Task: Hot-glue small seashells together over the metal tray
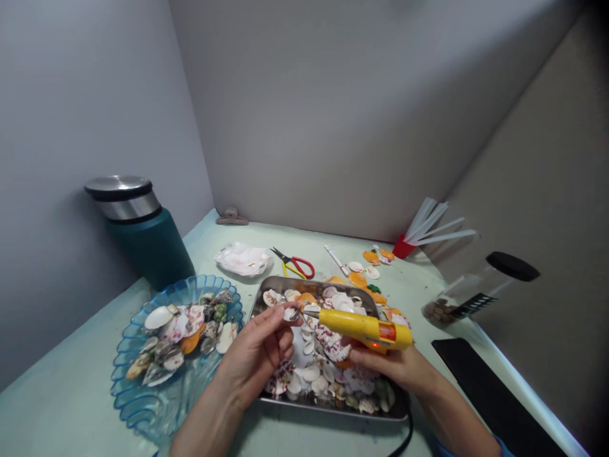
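Note:
My left hand pinches a small shell between thumb and fingertips, above a metal tray heaped with seashells. In my right hand I grip a yellow glue gun, its metal nozzle touching the small shell from the right. An orange light glows on the gun's side. Its black cord runs down off the near edge. Both hands hover over the tray's middle.
A blue glass dish of shells sits at left, a teal flask behind it. Behind the tray lie crumpled tissue, red-handled scissors and orange shells. At right: glue sticks in a red cup, a tipped jar, a black phone.

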The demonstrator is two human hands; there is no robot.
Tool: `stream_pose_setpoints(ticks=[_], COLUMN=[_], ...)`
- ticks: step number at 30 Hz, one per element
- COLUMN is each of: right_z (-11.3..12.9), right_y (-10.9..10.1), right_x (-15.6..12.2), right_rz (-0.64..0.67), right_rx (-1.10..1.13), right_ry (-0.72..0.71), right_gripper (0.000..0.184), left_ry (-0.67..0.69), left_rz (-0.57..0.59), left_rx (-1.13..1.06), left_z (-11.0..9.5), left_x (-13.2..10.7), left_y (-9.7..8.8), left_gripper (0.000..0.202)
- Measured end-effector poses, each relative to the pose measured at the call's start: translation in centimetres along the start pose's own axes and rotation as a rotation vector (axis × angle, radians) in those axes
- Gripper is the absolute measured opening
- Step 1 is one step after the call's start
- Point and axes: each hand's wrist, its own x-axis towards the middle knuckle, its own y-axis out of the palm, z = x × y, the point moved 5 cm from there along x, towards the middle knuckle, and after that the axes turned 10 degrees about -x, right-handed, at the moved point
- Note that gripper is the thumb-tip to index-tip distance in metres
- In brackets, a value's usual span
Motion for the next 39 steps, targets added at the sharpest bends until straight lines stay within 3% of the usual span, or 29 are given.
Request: stream_pose_setpoints(ticks=[9,14,19,28,39], right_z=[0.4,-0.3,-0.6,-1.4,-1.8], right_y=[0.1,0.2,0.2,-0.1,0.1], right_x=[0.2,0.1,0.1,0.1,0.0], right_rz=[-0.021,-0.023,-0.018,-0.131,-0.127], right_rx=[-0.004,0.029,0.057,0.142,0.212], right_ry=[-0.008,0.056,0.071,0.081,0.119], right_gripper=[0.018,0.021,0.021,0.019,0.019], left_ry=[-0.013,-0.027,-0.061,-0.062,-0.068], left_rz=[-0.035,-0.049,-0.035,-0.024,0.010], left_rx=[-0.011,-0.100,-0.169,-0.208,-0.185], left_z=[0.2,0.3,0.4,0.3,0.3], left_x=[0.1,0.4,0.6,0.4,0.1], left_y=[-0.2,-0.8,-0.7,-0.4,-0.3], left_gripper=[0.026,0.018,0.014,0.012,0.009])
